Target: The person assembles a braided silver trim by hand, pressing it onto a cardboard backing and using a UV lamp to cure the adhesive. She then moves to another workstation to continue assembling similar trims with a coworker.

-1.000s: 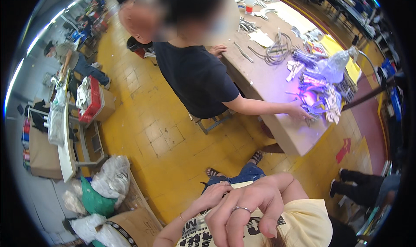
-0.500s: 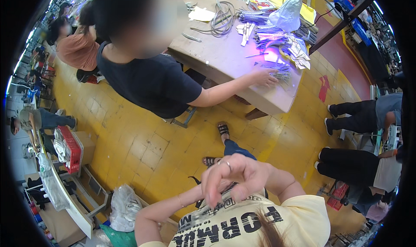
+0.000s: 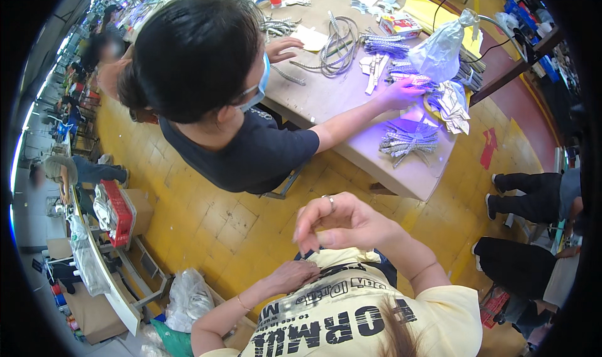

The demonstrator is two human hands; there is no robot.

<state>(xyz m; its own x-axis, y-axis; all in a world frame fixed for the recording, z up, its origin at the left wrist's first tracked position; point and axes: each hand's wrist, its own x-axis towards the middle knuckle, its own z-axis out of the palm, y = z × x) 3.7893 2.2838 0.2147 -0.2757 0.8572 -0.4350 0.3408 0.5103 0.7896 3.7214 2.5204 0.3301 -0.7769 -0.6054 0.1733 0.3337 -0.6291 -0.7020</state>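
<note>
Your right hand [image 3: 342,222], with a ring [image 3: 330,199] on one finger, is raised in front of your chest, its fingers [image 3: 307,228] drawn narrow, tips pinched together. Whether anything small sits between them, you cannot tell from here. Your left hand [image 3: 295,274] lies on the hem of your yellow shirt [image 3: 351,307], just below the right. Its fingers curl under, so their grip is hidden. To work well, I judge, hold the pinch close above the left hand and look straight at it. The counter [image 3: 407,169], where a co-worker's hand [image 3: 401,92] reaches near silvery strips [image 3: 407,141], is well apart.
</note>
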